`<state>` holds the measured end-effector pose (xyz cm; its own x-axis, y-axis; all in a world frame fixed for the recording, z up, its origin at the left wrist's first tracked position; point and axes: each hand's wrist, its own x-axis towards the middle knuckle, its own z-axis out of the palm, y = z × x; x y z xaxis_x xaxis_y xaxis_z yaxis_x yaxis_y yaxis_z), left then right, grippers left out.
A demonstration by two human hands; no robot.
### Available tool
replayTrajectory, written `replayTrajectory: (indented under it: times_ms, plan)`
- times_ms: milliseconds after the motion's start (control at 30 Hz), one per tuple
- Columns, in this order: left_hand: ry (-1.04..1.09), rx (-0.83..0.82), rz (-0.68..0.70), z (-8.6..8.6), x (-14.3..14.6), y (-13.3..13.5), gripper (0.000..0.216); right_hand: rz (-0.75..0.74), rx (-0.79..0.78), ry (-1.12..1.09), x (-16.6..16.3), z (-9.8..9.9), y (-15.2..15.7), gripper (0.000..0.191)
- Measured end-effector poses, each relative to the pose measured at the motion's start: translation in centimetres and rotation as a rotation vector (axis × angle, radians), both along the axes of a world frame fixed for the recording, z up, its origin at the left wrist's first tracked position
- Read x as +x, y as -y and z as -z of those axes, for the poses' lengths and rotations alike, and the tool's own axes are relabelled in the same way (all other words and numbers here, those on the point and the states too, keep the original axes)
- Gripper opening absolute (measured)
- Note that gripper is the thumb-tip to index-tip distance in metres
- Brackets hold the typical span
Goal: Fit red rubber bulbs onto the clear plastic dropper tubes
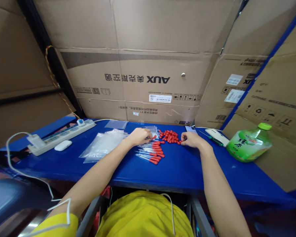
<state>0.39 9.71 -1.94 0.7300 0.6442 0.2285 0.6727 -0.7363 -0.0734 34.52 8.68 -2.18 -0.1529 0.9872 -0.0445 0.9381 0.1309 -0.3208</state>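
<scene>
My left hand (141,136) is closed in a pinch on a dropper, whose red bulb (154,137) sticks out past the fingertips. Below it on the blue table lies a row of droppers (153,154) with clear tubes to the left and red rubber bulbs to the right. Clear tubes (153,129) without bulbs lie just behind that hand, partly hidden by it. My right hand (190,139) has its thumb and forefinger pinched on a red rubber bulb (179,143), at the right edge of a loose pile of red bulbs (169,136).
Clear zip bags (102,146) lie left of my left forearm. Farther left are a power strip (64,135) and a white case (63,145). A green screwdriver (214,140), a white device (215,135) and a green-capped bottle (249,143) stand or lie right. Cardboard (143,65) walls the back.
</scene>
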Motion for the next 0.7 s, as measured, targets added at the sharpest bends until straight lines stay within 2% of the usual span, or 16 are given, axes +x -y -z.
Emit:
replayTrajectory:
  times_ms: [167,400,700]
  plan:
    - [0.041,0.025,-0.01,-0.1,0.0,0.0,0.009,0.01,-0.03,-0.028,0.0,0.1,0.0,0.018]
    - [0.079,0.053,-0.001,-0.4,0.4,0.5,0.013,0.006,-0.074,-0.07,-0.1,-0.1,0.1,0.021]
    - [0.142,-0.034,0.253,-0.3,1.0,0.7,0.016,0.023,-0.087,-0.044,-0.3,-0.3,0.2,0.02]
